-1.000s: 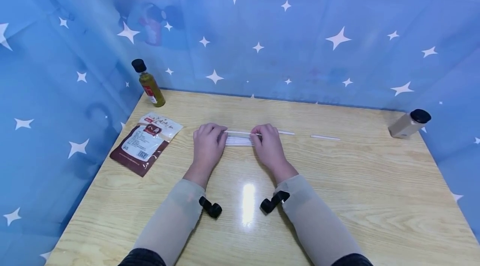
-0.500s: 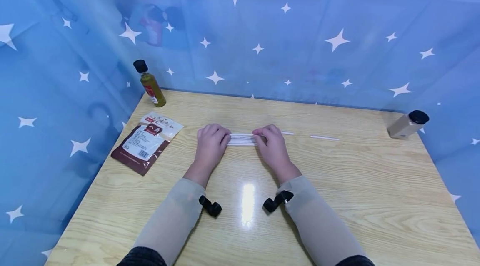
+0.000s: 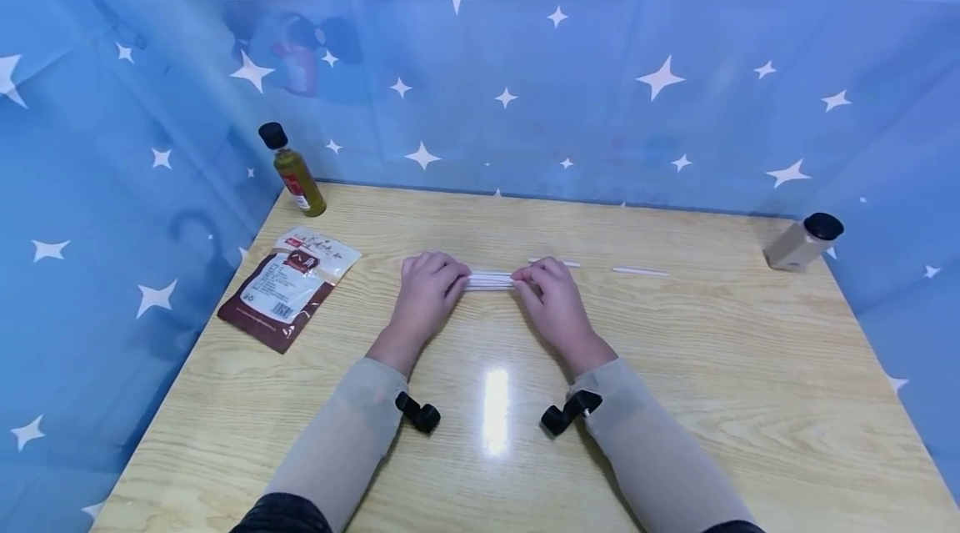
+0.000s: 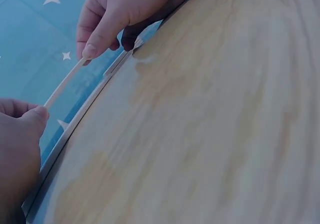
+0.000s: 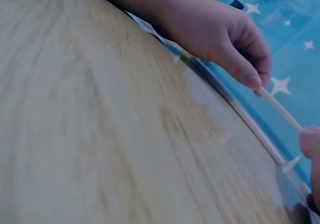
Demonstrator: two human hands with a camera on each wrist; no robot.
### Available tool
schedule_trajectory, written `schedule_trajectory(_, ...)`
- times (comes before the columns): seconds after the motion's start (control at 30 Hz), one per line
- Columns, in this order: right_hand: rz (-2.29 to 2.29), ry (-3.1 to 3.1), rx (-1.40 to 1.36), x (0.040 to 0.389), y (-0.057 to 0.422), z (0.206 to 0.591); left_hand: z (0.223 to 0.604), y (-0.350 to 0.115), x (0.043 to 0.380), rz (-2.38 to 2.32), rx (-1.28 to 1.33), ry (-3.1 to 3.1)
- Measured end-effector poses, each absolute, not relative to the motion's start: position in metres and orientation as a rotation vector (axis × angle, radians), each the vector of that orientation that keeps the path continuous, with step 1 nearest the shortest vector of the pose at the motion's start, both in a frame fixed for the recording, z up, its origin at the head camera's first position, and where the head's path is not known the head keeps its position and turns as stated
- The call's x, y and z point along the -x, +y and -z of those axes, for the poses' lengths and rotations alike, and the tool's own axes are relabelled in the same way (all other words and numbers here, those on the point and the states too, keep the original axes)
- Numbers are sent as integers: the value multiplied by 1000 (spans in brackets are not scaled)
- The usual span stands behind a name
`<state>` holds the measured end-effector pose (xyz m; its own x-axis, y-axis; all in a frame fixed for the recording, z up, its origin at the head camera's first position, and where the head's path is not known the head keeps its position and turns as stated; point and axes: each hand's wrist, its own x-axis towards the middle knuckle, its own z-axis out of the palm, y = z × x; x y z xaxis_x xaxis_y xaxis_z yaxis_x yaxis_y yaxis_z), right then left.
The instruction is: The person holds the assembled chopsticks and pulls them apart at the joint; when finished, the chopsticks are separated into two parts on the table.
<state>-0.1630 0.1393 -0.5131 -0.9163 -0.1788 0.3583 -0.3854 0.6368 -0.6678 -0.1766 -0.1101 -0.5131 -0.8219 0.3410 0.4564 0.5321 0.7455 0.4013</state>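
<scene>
L hand (image 3: 426,297) & R hand (image 3: 558,301) pinch 1 thin straight white stick (image 4: 65,83) betw. them; on pale wood-grain table (image 3: 750,349), 2 similar sticks (image 3: 640,271) lie R.

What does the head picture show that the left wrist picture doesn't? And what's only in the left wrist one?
Only the head view shows the bottle with its black cap, the brown-and-white bag, the black-lidded jar and, from above, several white sticks side by side.

Only the left wrist view shows, from low down, a white stick against the starry blue cloth.

Both show the left hand and right hand pinching something thin between them, the wooden table and that cloth.
</scene>
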Motion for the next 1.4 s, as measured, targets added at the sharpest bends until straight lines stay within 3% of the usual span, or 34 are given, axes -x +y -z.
schedule_trajectory(1.03, -1003, -2574, -423, 136, 225, 507, 513, -24, 168, 694, 824, -2576)
schedule_trajectory(1.4, -919, -2520, -495, 136, 235, 504, 510, -5, 174, 693, 844, -2525)
